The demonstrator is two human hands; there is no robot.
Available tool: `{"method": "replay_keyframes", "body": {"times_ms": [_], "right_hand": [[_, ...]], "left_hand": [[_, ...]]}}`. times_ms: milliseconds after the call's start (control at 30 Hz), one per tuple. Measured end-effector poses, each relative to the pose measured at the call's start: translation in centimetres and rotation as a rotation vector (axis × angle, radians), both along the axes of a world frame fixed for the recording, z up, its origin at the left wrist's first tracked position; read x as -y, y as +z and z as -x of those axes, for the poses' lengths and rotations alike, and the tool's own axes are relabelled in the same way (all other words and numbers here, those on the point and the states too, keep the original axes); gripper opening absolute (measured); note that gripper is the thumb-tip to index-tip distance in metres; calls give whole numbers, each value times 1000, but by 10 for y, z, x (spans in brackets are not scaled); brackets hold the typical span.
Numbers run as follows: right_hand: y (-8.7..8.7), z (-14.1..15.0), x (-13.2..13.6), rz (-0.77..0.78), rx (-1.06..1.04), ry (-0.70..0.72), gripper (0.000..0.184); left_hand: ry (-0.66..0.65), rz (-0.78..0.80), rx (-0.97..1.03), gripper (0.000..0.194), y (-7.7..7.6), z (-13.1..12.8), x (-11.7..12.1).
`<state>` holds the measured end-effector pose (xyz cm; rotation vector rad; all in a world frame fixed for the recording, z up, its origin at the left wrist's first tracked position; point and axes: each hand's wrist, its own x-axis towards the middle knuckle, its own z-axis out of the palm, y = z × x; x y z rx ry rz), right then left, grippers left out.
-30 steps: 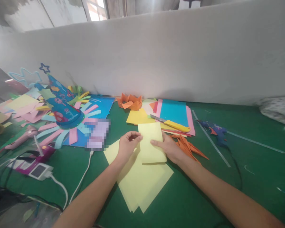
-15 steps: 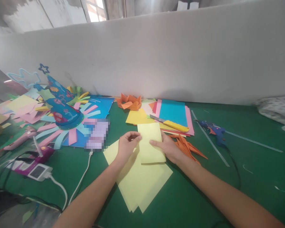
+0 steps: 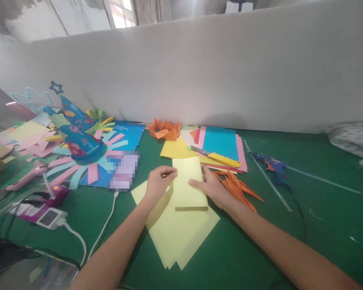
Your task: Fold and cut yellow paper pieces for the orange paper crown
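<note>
A folded pale yellow sheet of paper [image 3: 189,189] is held up between my two hands, over several loose pale yellow sheets [image 3: 181,237] fanned on the green tabletop. My left hand [image 3: 159,182] pinches the folded paper's left edge with thumb and fingertips. On the other side, my right hand [image 3: 211,186] grips it, thumb lying on the front and fingers behind, partly hidden. Beside my right hand lie pointed orange folded-paper pieces [image 3: 237,187].
Behind the paper, a yellow-handled cutter [image 3: 224,159] rests on coloured sheets [image 3: 219,141], near an orange paper ring [image 3: 165,129]. A blue glue gun [image 3: 274,167] lies right. Decorated blue cones [image 3: 83,139], a phone [image 3: 124,171] and a power strip [image 3: 45,215] with cables occupy the left.
The folded paper has shifted slightly left and straightened a little. My left hand has moved slightly left with it; my right hand keeps its grip.
</note>
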<state>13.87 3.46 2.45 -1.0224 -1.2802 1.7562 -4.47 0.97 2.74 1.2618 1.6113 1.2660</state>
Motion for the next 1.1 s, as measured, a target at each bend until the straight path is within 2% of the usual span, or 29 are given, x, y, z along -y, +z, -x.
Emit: {"method": "replay_keyframes", "body": {"times_ms": [67, 133, 233, 300, 333, 433, 567, 800, 1100], "right_hand": [[-4, 1, 1, -114, 80, 14, 92], [-6, 1, 3, -335, 229, 1, 92], [-4, -1, 5, -795, 488, 52, 68], [-1, -2, 5, -1026, 579, 207, 48], [0, -3, 5, -1087, 604, 298, 43], [1, -2, 5, -1136, 680, 503, 40], [-1, -1, 4, -1118, 736, 618, 43], [-2, -1, 4, -1116, 764, 671, 43], [-1, -1, 5, -1136, 741, 654, 39]], "left_hand": [[-12, 12, -162, 11, 3, 8, -1], [-18, 37, -275, 9, 5, 15, -2], [-31, 60, -333, 7, 7, 21, -2], [-50, 68, -367, 6, 7, 22, -2], [-62, 72, -382, 6, 6, 23, -2], [-99, 86, -418, 7, 6, 24, -2], [-158, 104, -446, 11, 5, 27, -1], [-242, 136, -491, 20, 6, 32, 1], [-291, 161, -505, 26, 7, 35, 5]]}}
